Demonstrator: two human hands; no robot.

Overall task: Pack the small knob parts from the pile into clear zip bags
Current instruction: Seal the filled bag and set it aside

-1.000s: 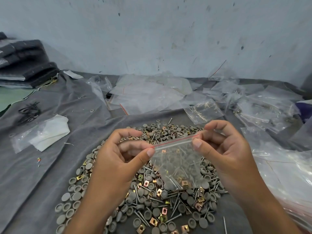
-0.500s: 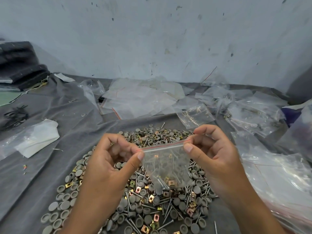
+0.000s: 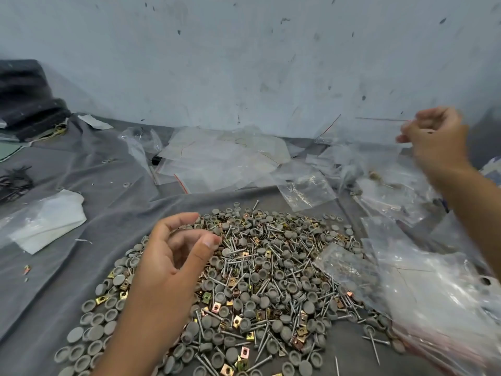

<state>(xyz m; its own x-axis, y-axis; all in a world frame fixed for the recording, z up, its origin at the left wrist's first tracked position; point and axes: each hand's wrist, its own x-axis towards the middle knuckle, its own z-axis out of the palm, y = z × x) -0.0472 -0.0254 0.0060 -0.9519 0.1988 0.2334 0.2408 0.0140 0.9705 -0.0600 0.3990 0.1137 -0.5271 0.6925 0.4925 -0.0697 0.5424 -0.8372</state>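
Observation:
A pile of grey round knob caps, screws and brass square clips (image 3: 271, 280) lies on a grey cloth (image 3: 108, 213) in front of me. My left hand (image 3: 176, 256) hovers over the pile's left side, fingers loosely curled and holding nothing. My right hand (image 3: 432, 137) is raised at the far right, blurred. It pinches the red-striped top edge of a clear zip bag (image 3: 379, 131) that hangs to its left, above other bags. What this bag contains is hard to make out.
Flat empty zip bags (image 3: 222, 158) lie at the back by the wall. Filled bags (image 3: 433, 294) are heaped on the right, overlapping the pile. A white-lined bag (image 3: 46, 223), black pieces (image 3: 16, 180) and a dark folded stack (image 3: 24, 99) lie on the left.
Both hands held the bag's top edge over the pile. Now the left hand has let go and stays over the pile, while the right hand has carried the bag up and to the far right.

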